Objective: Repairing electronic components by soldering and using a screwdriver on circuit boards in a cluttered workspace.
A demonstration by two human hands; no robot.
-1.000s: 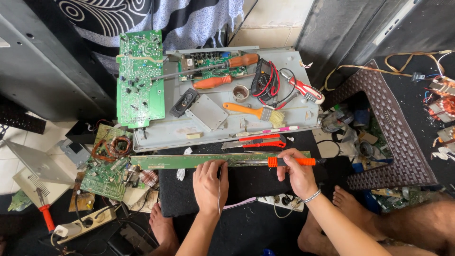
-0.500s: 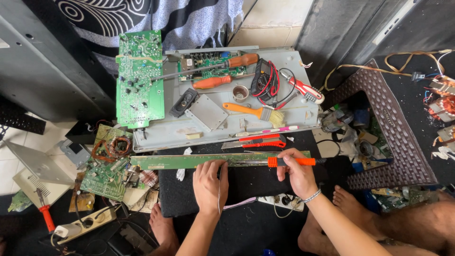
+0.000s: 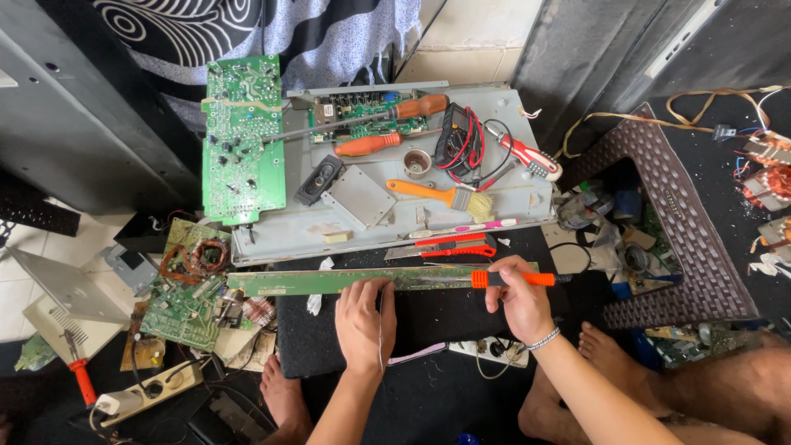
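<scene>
Two hands on one long green board strip (image 3: 329, 281)
Left hand (image 3: 362, 323) presses flat, open – right hand (image 3: 517, 298) grips one orange-handled tool (image 3: 503, 278)

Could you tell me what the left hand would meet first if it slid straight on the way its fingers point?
Probably the long green circuit strip, which the left hand already touches; beyond it lies the grey metal panel.

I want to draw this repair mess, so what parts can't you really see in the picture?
1. Head view: the tool tip on the long green strip board is too small to make out.
2. The right hand covers the middle of the orange-handled tool.
3. The left hand hides whatever lies under its palm.
4. The brown stool hides clutter beneath it.
</scene>
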